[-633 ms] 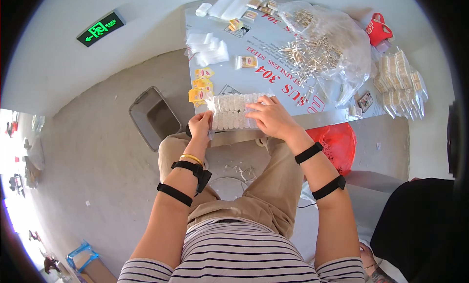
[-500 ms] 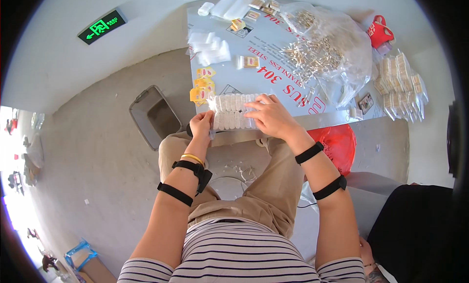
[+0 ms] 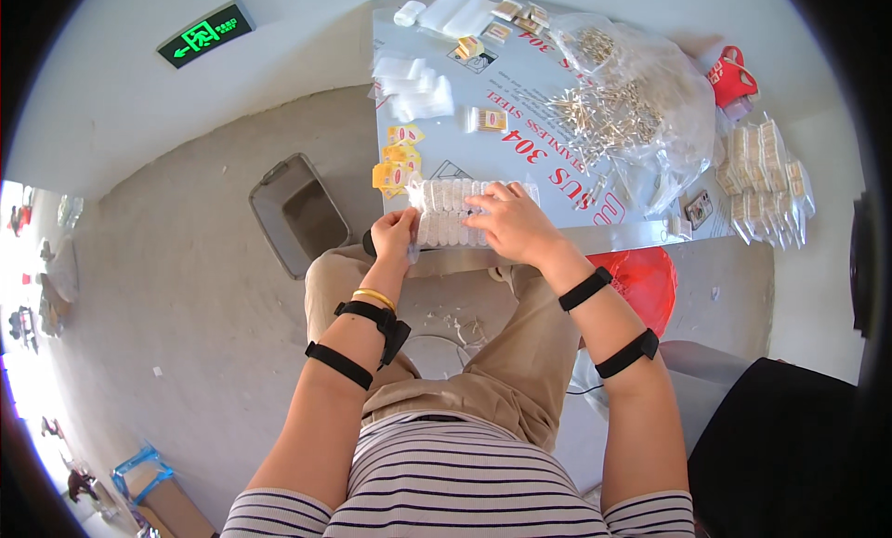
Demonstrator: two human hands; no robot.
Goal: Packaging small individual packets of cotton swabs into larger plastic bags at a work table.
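Note:
A clear plastic bag (image 3: 448, 226) filled with two rows of small white bundles lies at the table's near edge. My left hand (image 3: 394, 235) pinches the bag's left end between thumb and fingers. Across its right half rests my right hand (image 3: 513, 224), palm down with fingers apart, hiding that part. Yellow printed cards (image 3: 398, 174) sit just beyond the bag's left end. Farther back are a small pack of cotton swabs (image 3: 487, 120) and a layered pile of clear empty bags (image 3: 413, 87).
Loose cotton swabs (image 3: 609, 120) spill from a large clear bag at the table's right. Stacked swab packs (image 3: 767, 180) and a phone (image 3: 699, 209) lie beyond. A grey bin (image 3: 297, 213) stands left; a red plastic bag (image 3: 641, 282) hangs below the edge. Someone in black (image 3: 780, 445) is at lower right.
The view has shifted slightly, so the table appears a little farther right. Both hands stay on the bag with almost the same hold.

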